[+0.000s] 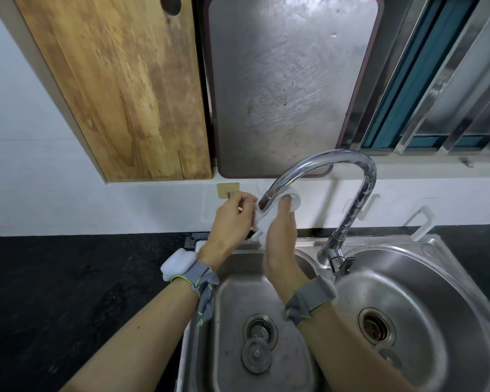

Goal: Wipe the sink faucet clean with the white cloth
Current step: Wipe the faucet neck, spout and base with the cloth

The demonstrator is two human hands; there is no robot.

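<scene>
A chrome gooseneck faucet arches up from the divider of a steel double sink, its spout end pointing down over the left basin. The white cloth is wrapped around the spout tip. My right hand grips the cloth from the right side, thumb pressed against the spout. On the other side, my left hand pinches the cloth's left edge at the spout tip. Both wrists wear grey bands; the left one carries a white device.
A wooden cutting board and a metal board lean against the wall behind the sink. Black countertop lies to the left. The left basin has a strainer and a loose plug. A window grille is at the upper right.
</scene>
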